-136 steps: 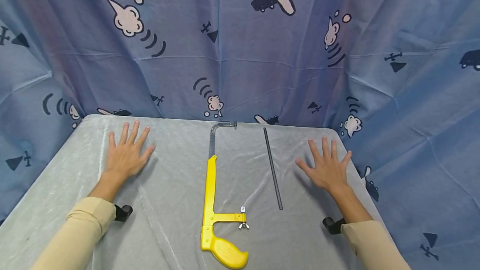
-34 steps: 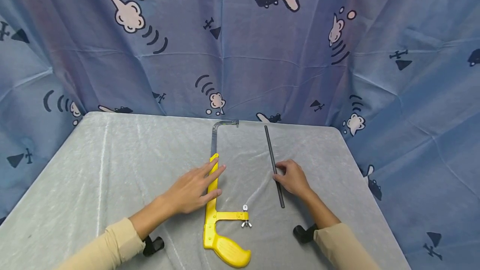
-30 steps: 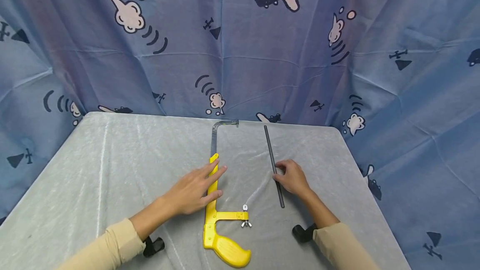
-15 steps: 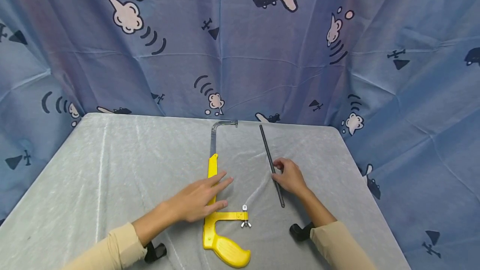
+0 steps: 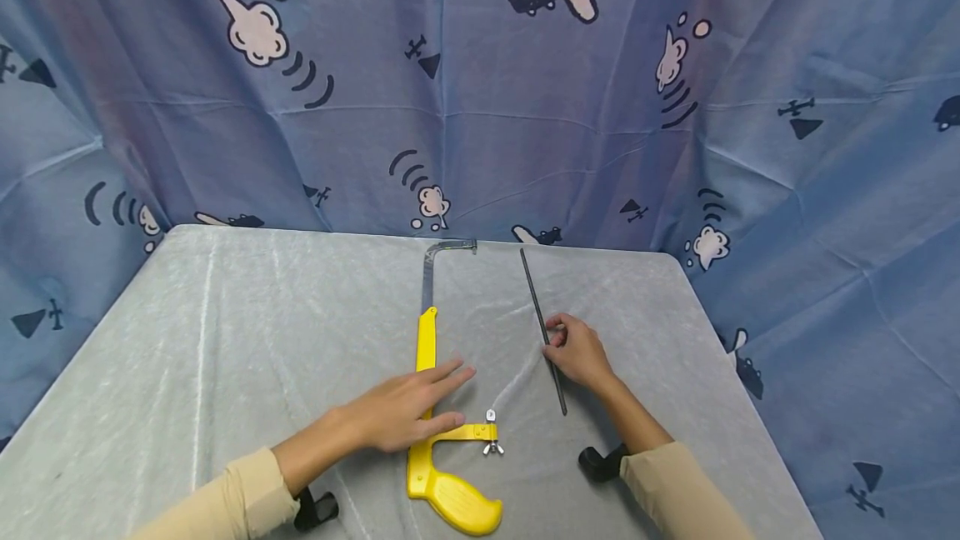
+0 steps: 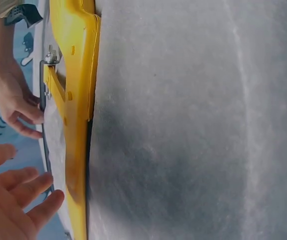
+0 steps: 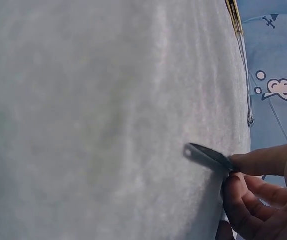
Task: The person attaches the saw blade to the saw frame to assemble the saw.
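A yellow hacksaw frame [image 5: 427, 342] lies lengthwise mid-table, its grey metal front arm bent at the far end and its handle toward me. My left hand [image 5: 401, 408] is over the frame's middle with fingers extended, hiding part of it; in the left wrist view those fingers [image 6: 43, 207] appear apart from the frame. To the right, my right hand [image 5: 581, 352] pinches a dark, thin hacksaw blade [image 5: 534, 294] near its middle, between thumb and fingers. The right wrist view shows the blade's near end [image 7: 203, 152] with a small hole, tilted on edge.
A wing nut [image 5: 492, 447] sits on the frame's short cross arm. Grey cloth covers the table [image 5: 247, 315]. Behind it hangs a blue patterned curtain [image 5: 360, 65]. Black wrist mounts [image 5: 600, 465] stick out beside both sleeves.
Both hands have come from lying spread at the sides to the middle. Lately the left hand slid nearer me along the frame; the right hand took the blade, shifted its far end left and turned it edgewise.
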A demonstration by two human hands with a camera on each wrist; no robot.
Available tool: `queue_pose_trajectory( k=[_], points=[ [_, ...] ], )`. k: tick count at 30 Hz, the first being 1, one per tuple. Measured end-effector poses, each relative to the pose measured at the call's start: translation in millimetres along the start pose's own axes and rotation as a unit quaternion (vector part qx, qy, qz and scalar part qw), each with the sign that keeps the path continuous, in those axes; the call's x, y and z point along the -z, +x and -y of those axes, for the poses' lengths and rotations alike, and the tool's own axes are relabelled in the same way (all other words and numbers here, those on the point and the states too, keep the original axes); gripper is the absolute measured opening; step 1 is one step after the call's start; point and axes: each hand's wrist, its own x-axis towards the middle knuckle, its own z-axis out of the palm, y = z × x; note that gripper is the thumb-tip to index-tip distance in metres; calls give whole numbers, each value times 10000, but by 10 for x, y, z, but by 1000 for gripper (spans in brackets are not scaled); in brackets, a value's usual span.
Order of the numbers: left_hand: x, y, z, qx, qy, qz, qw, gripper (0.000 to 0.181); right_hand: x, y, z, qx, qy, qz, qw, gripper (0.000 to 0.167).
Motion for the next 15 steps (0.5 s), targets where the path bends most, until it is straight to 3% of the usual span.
queue_pose_trajectory(
  k=[8, 12, 15],
  points=[
    [-11, 7, -43, 222, -311, 204, 9991, 66, -15, 11, 17, -90, 88, 86, 9999, 31],
    [-20, 19, -53, 205, -434, 229, 9986, 67, -16, 20, 30, -312, 576, 313, 9974, 30],
    [-25, 32, -54, 195, -551, 278, 9979, 67, -12, 28, 48, -639, 1160, 521, 9898, 31]
  ],
)
